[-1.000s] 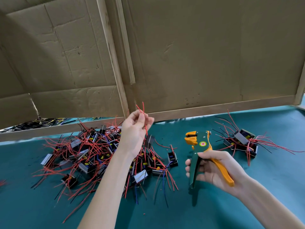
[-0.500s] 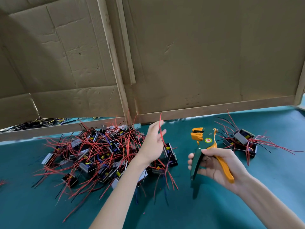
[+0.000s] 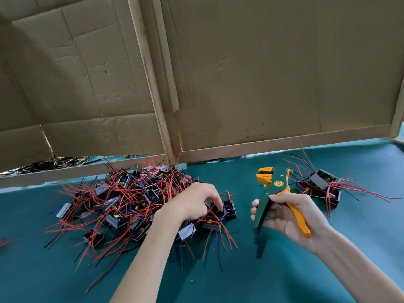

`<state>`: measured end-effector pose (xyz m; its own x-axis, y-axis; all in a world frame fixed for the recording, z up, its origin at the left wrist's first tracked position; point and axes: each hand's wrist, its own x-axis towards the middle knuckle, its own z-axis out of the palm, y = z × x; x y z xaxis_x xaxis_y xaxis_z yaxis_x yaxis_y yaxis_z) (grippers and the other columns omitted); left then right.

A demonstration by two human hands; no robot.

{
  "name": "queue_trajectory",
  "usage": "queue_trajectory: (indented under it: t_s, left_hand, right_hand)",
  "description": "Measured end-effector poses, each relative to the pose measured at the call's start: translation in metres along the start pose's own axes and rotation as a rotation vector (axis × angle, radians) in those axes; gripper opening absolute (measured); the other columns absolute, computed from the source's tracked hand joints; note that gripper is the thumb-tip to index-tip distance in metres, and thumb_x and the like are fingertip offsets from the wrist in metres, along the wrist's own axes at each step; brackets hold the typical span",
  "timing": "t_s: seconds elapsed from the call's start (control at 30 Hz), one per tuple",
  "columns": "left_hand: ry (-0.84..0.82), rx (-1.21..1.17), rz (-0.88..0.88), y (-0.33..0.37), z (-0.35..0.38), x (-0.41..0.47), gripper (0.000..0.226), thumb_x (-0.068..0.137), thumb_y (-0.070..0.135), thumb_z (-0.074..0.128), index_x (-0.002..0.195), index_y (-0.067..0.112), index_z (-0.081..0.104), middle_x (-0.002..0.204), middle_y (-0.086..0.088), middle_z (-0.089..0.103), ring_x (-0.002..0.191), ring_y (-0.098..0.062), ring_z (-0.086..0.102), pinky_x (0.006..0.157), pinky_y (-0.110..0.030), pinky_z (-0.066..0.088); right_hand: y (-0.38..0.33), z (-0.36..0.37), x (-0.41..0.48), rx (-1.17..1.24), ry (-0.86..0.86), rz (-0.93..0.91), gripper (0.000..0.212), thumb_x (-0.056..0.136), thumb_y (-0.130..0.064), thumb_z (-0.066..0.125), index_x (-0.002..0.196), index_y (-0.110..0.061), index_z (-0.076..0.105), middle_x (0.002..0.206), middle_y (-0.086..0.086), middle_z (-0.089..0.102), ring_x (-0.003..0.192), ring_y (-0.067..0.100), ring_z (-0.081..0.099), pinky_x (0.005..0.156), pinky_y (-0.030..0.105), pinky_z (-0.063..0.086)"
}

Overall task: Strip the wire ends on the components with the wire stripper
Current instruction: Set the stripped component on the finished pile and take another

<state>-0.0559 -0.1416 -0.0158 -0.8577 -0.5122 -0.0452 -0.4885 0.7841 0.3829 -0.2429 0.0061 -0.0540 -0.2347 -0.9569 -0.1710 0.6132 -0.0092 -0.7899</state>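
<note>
Components (image 3: 122,204) lie heaped centre-left; the left hand (image 3: 192,204), raised before, now bends its fingers (image 3: 213,196) onto one black component (image 3: 229,209) at the heap's right edge, grip unclear. Right hand (image 3: 283,218) clasps the wire stripper (image 3: 276,189), centre-right.

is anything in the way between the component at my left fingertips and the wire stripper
Nothing visible. Only bare teal mat lies between the component at the left hand and the wire stripper in the right hand.
</note>
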Motion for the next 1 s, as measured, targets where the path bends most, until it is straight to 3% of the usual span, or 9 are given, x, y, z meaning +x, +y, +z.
queue_trajectory:
  t_s: [0.07, 0.23, 0.33, 0.4, 0.53, 0.67, 0.8, 1.0]
  left_hand:
    - [0.016, -0.008, -0.019, -0.005, 0.005, 0.002, 0.053, 0.074, -0.022, 0.049, 0.096, 0.018, 0.076, 0.101, 0.004, 0.061, 0.098, -0.012, 0.057, 0.089, -0.029, 0.046]
    - [0.134, -0.162, -0.024, -0.016, 0.012, 0.007, 0.020, 0.072, -0.006, 0.076, 0.085, 0.010, 0.078, 0.087, 0.002, 0.067, 0.078, -0.012, 0.063, 0.079, -0.024, 0.051]
    - [0.288, -0.303, -0.048, -0.018, 0.012, 0.009, 0.016, 0.073, -0.002, 0.078, 0.078, 0.012, 0.078, 0.075, 0.008, 0.070, 0.073, -0.007, 0.067, 0.081, -0.025, 0.053]
    - [0.391, -0.378, -0.030, -0.019, 0.010, 0.008, 0.014, 0.073, 0.001, 0.079, 0.077, 0.014, 0.078, 0.072, 0.011, 0.070, 0.069, 0.000, 0.065, 0.077, -0.018, 0.051]
    - [0.604, -0.665, 0.022, -0.011, 0.003, 0.007, 0.016, 0.079, 0.003, 0.074, 0.079, 0.019, 0.075, 0.077, 0.013, 0.073, 0.075, 0.000, 0.067, 0.077, -0.014, 0.050]
    - [0.794, -0.940, 0.096, 0.007, -0.007, 0.006, 0.011, 0.086, 0.006, 0.067, 0.085, 0.016, 0.073, 0.084, 0.005, 0.075, 0.084, -0.006, 0.068, 0.078, -0.015, 0.050]
    - [0.722, -0.966, 0.174, 0.018, -0.015, 0.000, 0.015, 0.086, 0.001, 0.066, 0.090, 0.015, 0.073, 0.080, -0.004, 0.075, 0.074, -0.014, 0.070, 0.074, -0.019, 0.053]
    - [0.589, -0.782, 0.142, 0.029, -0.021, -0.006, 0.017, 0.086, 0.008, 0.069, 0.084, 0.024, 0.075, 0.078, 0.003, 0.074, 0.062, -0.004, 0.060, 0.066, -0.016, 0.049]
  right_hand:
    - [0.000, 0.000, 0.001, -0.004, 0.003, 0.006, 0.016, 0.071, -0.005, 0.054, 0.059, -0.002, 0.063, 0.090, 0.033, 0.066, 0.074, 0.041, 0.069, 0.064, 0.048, 0.059]
    - [0.001, 0.000, 0.001, -0.002, -0.004, 0.007, 0.008, 0.072, -0.005, 0.054, 0.073, 0.002, 0.057, 0.090, 0.032, 0.065, 0.074, 0.041, 0.068, 0.063, 0.048, 0.059]
    - [0.000, 0.000, 0.000, -0.003, -0.009, 0.009, 0.018, 0.073, -0.005, 0.054, 0.059, -0.002, 0.064, 0.090, 0.032, 0.065, 0.075, 0.042, 0.068, 0.065, 0.048, 0.059]
    - [0.000, 0.001, -0.001, -0.009, -0.015, 0.009, 0.023, 0.073, -0.005, 0.054, 0.054, -0.004, 0.066, 0.090, 0.032, 0.065, 0.075, 0.041, 0.068, 0.065, 0.049, 0.060]
    - [-0.001, 0.004, -0.003, -0.021, -0.025, 0.009, 0.025, 0.074, -0.006, 0.053, 0.053, -0.005, 0.066, 0.089, 0.032, 0.064, 0.074, 0.041, 0.067, 0.066, 0.049, 0.060]
    - [-0.001, 0.007, -0.006, -0.022, -0.043, 0.004, 0.005, 0.075, -0.005, 0.053, 0.077, -0.001, 0.054, 0.089, 0.032, 0.065, 0.074, 0.042, 0.067, 0.065, 0.049, 0.059]
    - [-0.001, 0.007, -0.009, -0.095, -0.146, -0.005, 0.024, 0.075, -0.001, 0.058, 0.098, -0.005, 0.051, 0.088, 0.032, 0.064, 0.074, 0.043, 0.066, 0.067, 0.049, 0.058]
    - [0.007, 0.013, -0.013, -0.212, -0.238, -0.026, 0.041, 0.065, 0.001, 0.078, 0.101, 0.004, 0.057, 0.081, 0.029, 0.061, 0.072, 0.042, 0.064, 0.069, 0.053, 0.056]
